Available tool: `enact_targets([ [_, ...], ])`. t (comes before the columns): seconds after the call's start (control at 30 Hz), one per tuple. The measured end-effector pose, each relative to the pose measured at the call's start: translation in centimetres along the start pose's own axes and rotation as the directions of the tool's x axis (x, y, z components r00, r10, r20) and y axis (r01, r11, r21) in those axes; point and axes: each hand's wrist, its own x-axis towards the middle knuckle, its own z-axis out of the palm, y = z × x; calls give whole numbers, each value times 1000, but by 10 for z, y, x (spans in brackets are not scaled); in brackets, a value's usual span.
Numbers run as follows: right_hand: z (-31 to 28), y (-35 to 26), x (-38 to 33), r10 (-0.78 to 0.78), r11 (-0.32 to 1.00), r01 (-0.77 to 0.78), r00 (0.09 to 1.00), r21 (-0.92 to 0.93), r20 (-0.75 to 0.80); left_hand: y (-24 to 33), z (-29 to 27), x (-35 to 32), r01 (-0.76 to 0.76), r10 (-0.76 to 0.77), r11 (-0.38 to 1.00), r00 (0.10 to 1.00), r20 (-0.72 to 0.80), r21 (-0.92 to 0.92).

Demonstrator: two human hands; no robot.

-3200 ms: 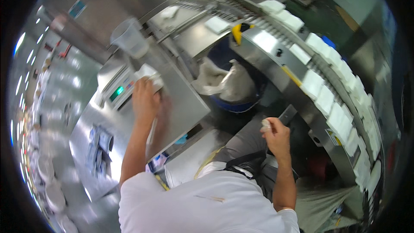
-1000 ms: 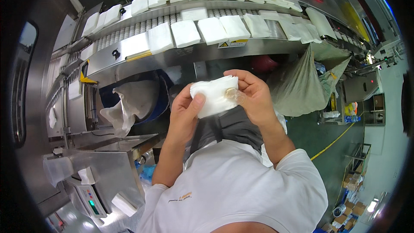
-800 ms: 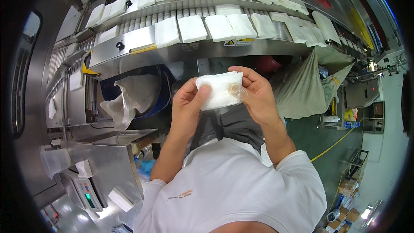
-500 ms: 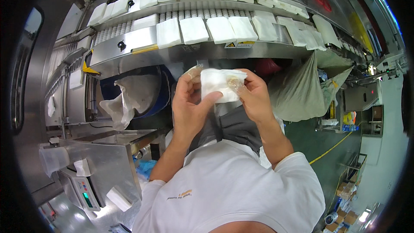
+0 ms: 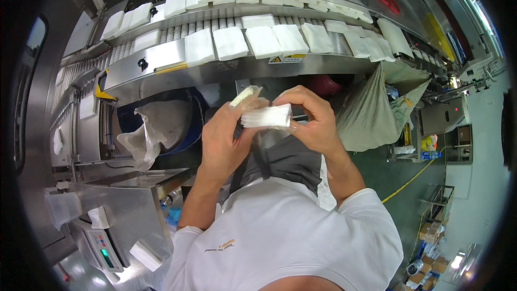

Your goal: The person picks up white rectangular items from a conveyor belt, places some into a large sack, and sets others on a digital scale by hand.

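Between my two hands, in front of my body, is a stack of folded white tissues (image 5: 266, 117), turned so its layered edge shows. My left hand (image 5: 222, 134) grips the stack's left end, with the thumb below and the fingers partly hidden behind. My right hand (image 5: 315, 121) pinches the other end between thumb and curled fingers. Thin clear covers wrap some fingertips; one on the left hand looks yellowish. Beyond the hands, several similar white stacks (image 5: 230, 42) lie along the near ledge of a steel roller conveyor (image 5: 177, 31).
A blue bin (image 5: 200, 121) with a plastic liner stands left, below the conveyor. At right hangs a grey-green cloth bag (image 5: 366, 116). A steel cabinet (image 5: 121, 199), a digital scale (image 5: 102, 248) and a loose white stack (image 5: 145, 255) are at lower left. More stacks line the far ledge.
My hands have tipped the stack from its flat face to its layered edge. On the rollers, white stacks have shifted left. The whole view has moved slightly.
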Motion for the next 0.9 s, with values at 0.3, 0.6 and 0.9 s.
enact_targets([
  [0.3, 20, 14, -21, 83, 872, -4, 986, 489, -141, -12, 29, -15, 303, -296, 565, 943, 154, -767],
  [0.6, 16, -15, -9, -192, 972, 114, 892, -206, -410, -1, 42, -17, 439, -488, 510, 856, 172, -740],
  [0.9, 0, -34, -11, -395, 845, 240, 883, -478, -254, 3, 39, -14, 569, -523, 227, 756, 394, -790],
])
